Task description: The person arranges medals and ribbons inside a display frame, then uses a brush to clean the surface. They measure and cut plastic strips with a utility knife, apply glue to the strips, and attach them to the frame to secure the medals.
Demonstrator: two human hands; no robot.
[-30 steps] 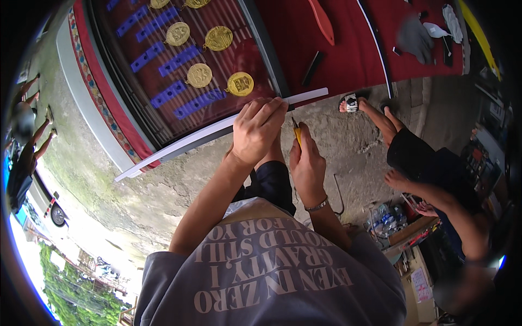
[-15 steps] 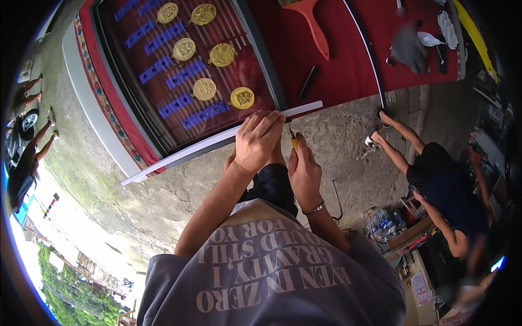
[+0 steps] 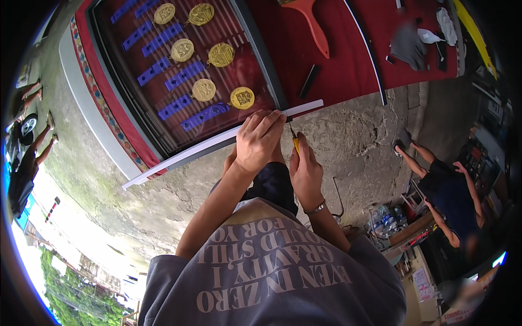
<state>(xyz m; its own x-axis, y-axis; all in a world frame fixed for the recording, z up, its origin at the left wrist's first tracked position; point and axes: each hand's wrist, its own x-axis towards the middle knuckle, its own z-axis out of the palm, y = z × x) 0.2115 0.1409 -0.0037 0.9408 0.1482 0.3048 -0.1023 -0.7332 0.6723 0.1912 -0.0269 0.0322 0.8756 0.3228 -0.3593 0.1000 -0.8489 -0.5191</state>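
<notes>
A dark-edged display frame (image 3: 274,81) holds gold medals (image 3: 204,90) on blue ribbons under its clear front. Along its near edge runs a long white strip (image 3: 304,111), sticking out past the frame on both sides. My left hand (image 3: 260,140) is closed over this strip at the frame's near right corner, fingers bent together on top; its thumb is hidden. Just right of it and slightly lower, my right hand (image 3: 306,173) grips a slim yellow-handled tool (image 3: 296,142). Its thin dark tip points up toward the frame's corner and the strip's underside.
On the red-covered table (image 3: 348,70) lie an orange-handled brush (image 3: 314,30), a short black bar (image 3: 308,81), a long thin black-and-white strip (image 3: 370,49) and a grey glove (image 3: 409,50). A person (image 3: 451,190) in dark clothes is at the right, near bottles (image 3: 387,220).
Both of my hands stay nearly in place, the tool's tip still by the corner. The person at the right has moved farther from the table.
</notes>
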